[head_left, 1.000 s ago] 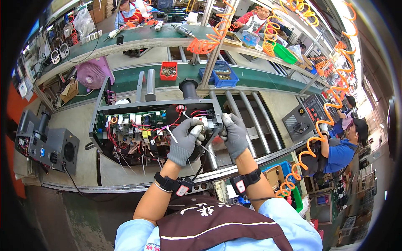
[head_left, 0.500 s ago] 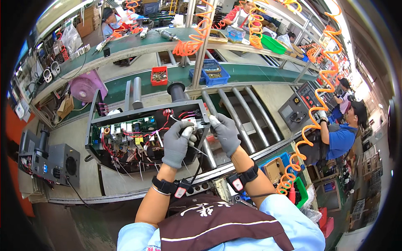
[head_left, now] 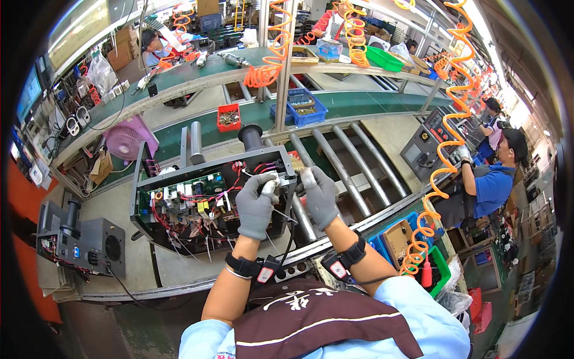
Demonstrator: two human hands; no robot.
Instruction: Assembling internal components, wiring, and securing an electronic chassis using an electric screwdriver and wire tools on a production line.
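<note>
An open dark metal machine housing (head_left: 178,234) lies in front of me, with green circuit boards (head_left: 210,180) and red and black wires inside. My left hand (head_left: 255,206), in a grey glove, reaches in at the housing's right end. Its thumb and fingers are pinched on a small white part (head_left: 271,177) beside the end panel (head_left: 287,170). Outside that panel, my right hand (head_left: 321,197), also gloved, has its fingers curled together near the panel's outer face. What those fingertips hold, if anything, is hidden.
Metal rollers (head_left: 344,170) run right of the housing. Beyond stand a red bin (head_left: 228,118) and a blue bin (head_left: 308,110) of small parts. Another machine (head_left: 98,245) sits at left. An orange coiled hose (head_left: 452,143) hangs at right, near a co-worker (head_left: 493,185).
My view has shifted slightly, so the scene sits a little farther right and the housing looks a bit lower. Both hands stay at the same end panel with little visible change.
</note>
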